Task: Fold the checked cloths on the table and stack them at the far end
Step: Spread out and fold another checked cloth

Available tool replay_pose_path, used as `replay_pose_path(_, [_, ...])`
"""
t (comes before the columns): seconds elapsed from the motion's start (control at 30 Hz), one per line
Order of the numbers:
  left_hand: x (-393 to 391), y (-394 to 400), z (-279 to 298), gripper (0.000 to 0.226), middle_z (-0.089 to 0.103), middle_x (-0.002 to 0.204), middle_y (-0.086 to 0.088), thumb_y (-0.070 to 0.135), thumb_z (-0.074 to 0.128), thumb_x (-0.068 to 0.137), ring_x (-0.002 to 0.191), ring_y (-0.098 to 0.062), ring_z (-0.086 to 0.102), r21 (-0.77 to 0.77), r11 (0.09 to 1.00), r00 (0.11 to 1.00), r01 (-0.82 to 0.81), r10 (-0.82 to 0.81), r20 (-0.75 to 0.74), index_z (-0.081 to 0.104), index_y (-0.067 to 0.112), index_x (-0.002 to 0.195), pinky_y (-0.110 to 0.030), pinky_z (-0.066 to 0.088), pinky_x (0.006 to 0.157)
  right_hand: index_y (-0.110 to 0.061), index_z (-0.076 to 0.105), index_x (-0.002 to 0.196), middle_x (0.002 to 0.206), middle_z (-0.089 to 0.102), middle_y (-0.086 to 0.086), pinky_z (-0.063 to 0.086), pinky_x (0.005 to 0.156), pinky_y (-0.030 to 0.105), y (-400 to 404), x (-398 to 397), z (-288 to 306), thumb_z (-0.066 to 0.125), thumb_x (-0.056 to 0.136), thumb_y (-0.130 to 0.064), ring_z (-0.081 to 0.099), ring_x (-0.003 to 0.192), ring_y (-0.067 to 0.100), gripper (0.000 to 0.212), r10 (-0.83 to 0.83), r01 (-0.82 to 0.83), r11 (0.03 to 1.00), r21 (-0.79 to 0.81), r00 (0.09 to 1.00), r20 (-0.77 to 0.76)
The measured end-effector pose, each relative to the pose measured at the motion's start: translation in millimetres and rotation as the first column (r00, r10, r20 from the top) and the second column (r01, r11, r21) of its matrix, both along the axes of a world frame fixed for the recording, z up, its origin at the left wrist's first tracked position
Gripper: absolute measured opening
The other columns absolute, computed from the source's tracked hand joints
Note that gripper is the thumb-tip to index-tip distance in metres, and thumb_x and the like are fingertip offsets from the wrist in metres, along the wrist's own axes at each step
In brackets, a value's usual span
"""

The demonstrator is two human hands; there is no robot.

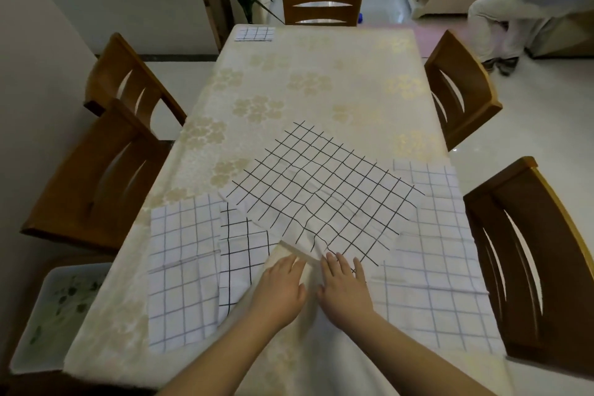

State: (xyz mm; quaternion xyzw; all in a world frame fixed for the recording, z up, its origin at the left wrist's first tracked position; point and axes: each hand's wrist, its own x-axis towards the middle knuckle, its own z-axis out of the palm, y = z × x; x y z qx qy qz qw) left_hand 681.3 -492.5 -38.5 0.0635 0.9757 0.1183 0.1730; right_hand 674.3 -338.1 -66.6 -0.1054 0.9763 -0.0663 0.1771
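On the left side of the table, a pale blue-checked cloth lies flat, with a wider black-checked cloth overlapping its inner edge. Moving to the middle, the big black-grid cloth is spread at an angle, its near corner drawn in under both hands. The left hand lies flat on that corner, fingers straight and close together, pressing down. Just beside it, the right hand does the same, fingers spread a little wider, palm on the fabric, gripping nothing. Over to the right, another pale blue-checked cloth sits partly under the grid cloth's edge. Far off, at the left far corner, one folded cloth already waits as the start of the stack.

The risk, as I read it: this grid cloth overlaps its neighbours on both sides, so pulling or folding it could drag them askew or over the table edge. It also lies crooked and rumpled near the hands, so a fold made now would likely come out uneven.
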Motion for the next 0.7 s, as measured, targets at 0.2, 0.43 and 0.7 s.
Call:
replay_pose_path(0.2, [29, -32, -9, 0.055, 0.033, 0.154, 0.003, 0.029, 0.042, 0.098, 0.138, -0.016, 0.035, 0.192, 0.978, 0.997, -0.075, 0.069, 0.038, 0.027, 0.028, 0.151, -0.032, 0.036, 0.109, -0.01, 0.073, 0.111, 0.113, 0.072, 0.006, 0.052, 0.089, 0.051, -30, 54, 9, 0.037, 0.078, -0.037, 0.068, 0.106, 0.025, 0.056, 0.046, -0.046, 0.999, -0.015, 0.998, 0.032])
replay_pose_path(0.43, [66, -73, -23, 0.04, 0.043, 0.145, 0.003, 0.017, 0.049, 0.099, 0.129, -0.012, 0.045, 0.565, 0.692, 0.893, -0.449, 0.376, 0.249, 0.047, 0.027, 0.138, -0.025, 0.035, 0.106, -0.017, 0.075, 0.105, 0.107, 0.073, -0.001, 0.057, 0.082, 0.043, -73, 113, 12, 0.038, 0.069, -0.035, 0.069, 0.1, 0.02, 0.055, 0.12, -0.119, 0.993, -0.013, 0.99, 0.071])
replay_pose_path(0.7, [85, -95, -31, 0.034, 0.049, 0.136, 0.002, 0.018, 0.049, 0.1, 0.117, -0.006, 0.048, 0.625, 0.549, 0.825, -0.556, 0.456, 0.333, 0.054, 0.028, 0.132, -0.02, 0.039, 0.092, -0.019, 0.04, 0.144, 0.148, 0.043, 0.006, 0.029, 0.112, 0.045, -76, 119, 21, 0.036, 0.092, -0.031, 0.036, 0.138, 0.026, 0.053, 0.122, -0.12, 0.992, -0.036, 0.991, 0.055])
